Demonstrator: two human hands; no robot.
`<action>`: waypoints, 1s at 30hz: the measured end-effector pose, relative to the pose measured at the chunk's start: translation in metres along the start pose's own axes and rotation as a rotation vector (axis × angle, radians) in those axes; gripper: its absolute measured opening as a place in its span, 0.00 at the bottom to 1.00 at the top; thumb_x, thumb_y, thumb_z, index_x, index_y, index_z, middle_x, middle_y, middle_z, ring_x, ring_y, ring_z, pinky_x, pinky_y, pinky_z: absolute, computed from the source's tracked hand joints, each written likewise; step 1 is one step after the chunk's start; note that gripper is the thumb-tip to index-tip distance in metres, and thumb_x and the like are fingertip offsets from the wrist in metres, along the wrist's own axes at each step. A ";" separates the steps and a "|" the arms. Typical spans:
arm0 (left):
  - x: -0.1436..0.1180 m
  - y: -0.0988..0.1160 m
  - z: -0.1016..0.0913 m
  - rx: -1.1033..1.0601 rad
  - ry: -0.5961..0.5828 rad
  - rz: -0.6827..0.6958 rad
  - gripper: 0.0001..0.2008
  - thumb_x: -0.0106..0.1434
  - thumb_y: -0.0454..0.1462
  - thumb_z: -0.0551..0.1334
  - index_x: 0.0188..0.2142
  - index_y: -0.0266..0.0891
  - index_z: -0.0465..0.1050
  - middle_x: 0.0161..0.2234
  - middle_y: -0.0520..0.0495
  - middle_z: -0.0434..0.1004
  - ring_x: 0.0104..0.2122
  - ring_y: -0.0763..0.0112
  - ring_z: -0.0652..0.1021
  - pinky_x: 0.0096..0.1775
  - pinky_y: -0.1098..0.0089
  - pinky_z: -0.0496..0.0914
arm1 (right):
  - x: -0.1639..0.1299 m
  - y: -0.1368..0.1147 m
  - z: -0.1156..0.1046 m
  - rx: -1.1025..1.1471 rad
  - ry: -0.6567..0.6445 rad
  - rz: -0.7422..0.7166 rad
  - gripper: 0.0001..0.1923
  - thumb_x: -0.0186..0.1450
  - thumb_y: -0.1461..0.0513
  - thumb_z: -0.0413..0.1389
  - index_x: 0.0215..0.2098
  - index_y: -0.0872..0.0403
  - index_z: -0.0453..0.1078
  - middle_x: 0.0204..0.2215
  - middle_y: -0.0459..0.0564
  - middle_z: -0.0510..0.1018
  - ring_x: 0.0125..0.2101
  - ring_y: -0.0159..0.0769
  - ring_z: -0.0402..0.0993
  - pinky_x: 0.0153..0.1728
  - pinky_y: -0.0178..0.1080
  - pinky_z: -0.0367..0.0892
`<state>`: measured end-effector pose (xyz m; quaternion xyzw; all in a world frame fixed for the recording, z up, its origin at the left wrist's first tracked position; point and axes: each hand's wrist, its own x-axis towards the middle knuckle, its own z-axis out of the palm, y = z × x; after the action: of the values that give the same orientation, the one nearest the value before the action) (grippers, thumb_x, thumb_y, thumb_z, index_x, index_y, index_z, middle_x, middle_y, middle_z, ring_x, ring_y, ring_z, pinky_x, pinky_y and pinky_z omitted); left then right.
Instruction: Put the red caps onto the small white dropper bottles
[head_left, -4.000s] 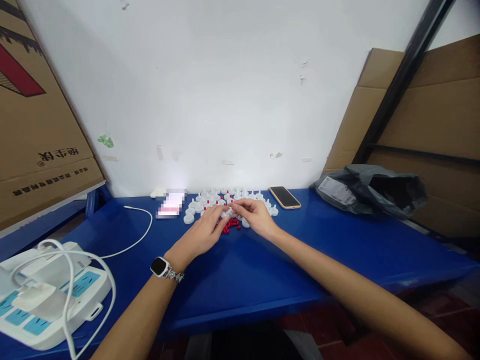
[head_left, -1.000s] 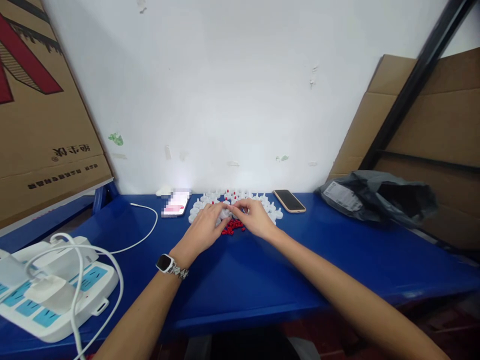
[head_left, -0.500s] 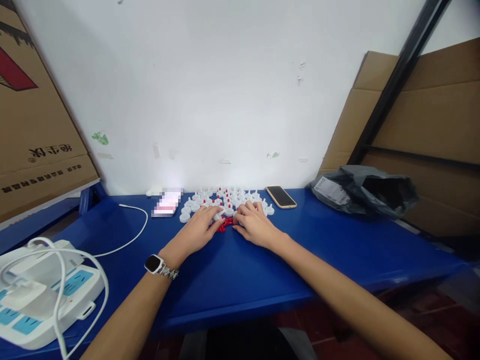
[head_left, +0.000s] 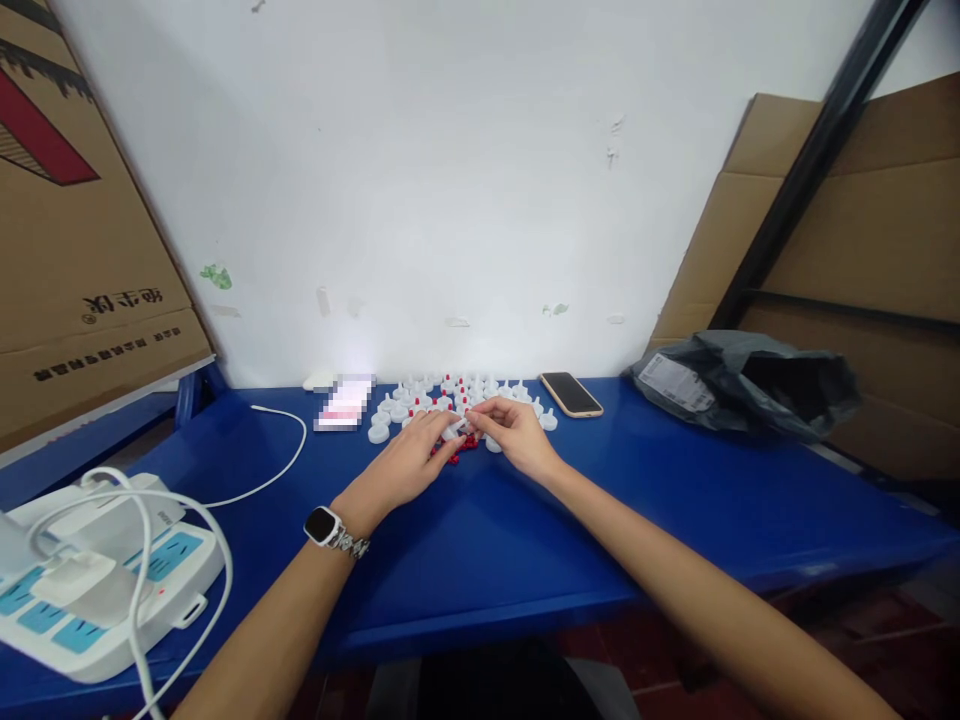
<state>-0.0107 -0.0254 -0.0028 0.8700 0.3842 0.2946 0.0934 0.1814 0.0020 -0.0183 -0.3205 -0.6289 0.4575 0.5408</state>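
- Desk (head_left: 480,550): blue, bearing the caps and red pieces; its smooth-looking top might let a dropped part skid off.
- Left hand (head_left: 401,465): fingers partly curled, holding a tilted white spouted cap (head_left: 454,429); too slack a hold could let it twist under a sideways push.
- Right hand (head_left: 517,437): fingers drawn close together at the held cap's spout; whether they pinch anything I cannot tell.
- White caps (head_left: 379,433): crowded mostly beyond the hands, some red-tipped; a brushing knuckle could topple several.
- Red pieces (head_left: 470,441): loose on the desk between the hands, below the held cap; a dragging thumb could scatter them.
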 end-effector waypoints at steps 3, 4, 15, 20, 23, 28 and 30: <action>0.000 0.001 0.002 -0.004 -0.018 0.016 0.16 0.73 0.45 0.48 0.52 0.42 0.66 0.47 0.45 0.74 0.45 0.62 0.73 0.50 0.59 0.68 | -0.002 -0.003 0.004 0.033 -0.005 0.011 0.17 0.54 0.49 0.66 0.31 0.54 0.74 0.25 0.46 0.78 0.26 0.32 0.73 0.31 0.36 0.68; 0.000 0.001 0.003 -0.005 -0.024 0.013 0.16 0.73 0.45 0.48 0.52 0.42 0.66 0.46 0.44 0.74 0.45 0.62 0.73 0.49 0.59 0.69 | -0.002 -0.005 0.005 0.044 0.000 0.013 0.18 0.53 0.49 0.67 0.30 0.54 0.74 0.24 0.46 0.78 0.26 0.32 0.73 0.31 0.36 0.68; -0.003 0.009 0.007 0.001 0.044 0.027 0.17 0.73 0.44 0.46 0.56 0.40 0.59 0.50 0.38 0.70 0.52 0.58 0.72 0.53 0.54 0.68 | -0.006 -0.016 0.011 0.089 -0.004 0.034 0.20 0.53 0.49 0.67 0.25 0.53 0.65 0.22 0.45 0.76 0.24 0.32 0.71 0.30 0.36 0.66; -0.002 -0.004 0.002 0.010 0.108 -0.040 0.25 0.72 0.47 0.49 0.64 0.40 0.50 0.58 0.37 0.64 0.58 0.56 0.68 0.57 0.54 0.65 | 0.014 -0.022 0.012 -0.097 -0.075 -0.086 0.16 0.58 0.51 0.63 0.28 0.52 0.64 0.23 0.44 0.74 0.25 0.31 0.70 0.29 0.36 0.65; -0.002 -0.022 -0.007 0.073 0.221 -0.149 0.31 0.69 0.48 0.53 0.65 0.37 0.46 0.54 0.37 0.68 0.55 0.55 0.70 0.55 0.53 0.66 | 0.049 -0.023 0.012 -0.403 -0.042 -0.212 0.10 0.63 0.56 0.58 0.30 0.53 0.65 0.24 0.44 0.74 0.26 0.31 0.69 0.29 0.35 0.64; -0.005 -0.044 -0.020 0.158 0.139 -0.237 0.15 0.70 0.44 0.51 0.48 0.38 0.67 0.39 0.43 0.73 0.41 0.59 0.74 0.44 0.57 0.70 | 0.117 -0.005 0.019 -0.932 -0.075 -0.195 0.04 0.64 0.63 0.52 0.33 0.54 0.68 0.29 0.48 0.78 0.29 0.33 0.71 0.32 0.34 0.63; -0.006 -0.045 -0.020 0.175 0.108 -0.232 0.13 0.69 0.43 0.51 0.43 0.39 0.69 0.38 0.43 0.73 0.40 0.59 0.74 0.42 0.59 0.70 | 0.134 0.005 0.025 -1.116 -0.134 -0.151 0.06 0.63 0.65 0.51 0.36 0.54 0.70 0.32 0.49 0.79 0.32 0.34 0.72 0.33 0.34 0.62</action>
<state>-0.0530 -0.0002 -0.0066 0.8074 0.5109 0.2936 0.0298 0.1287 0.1188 0.0289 -0.4823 -0.8295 0.0352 0.2794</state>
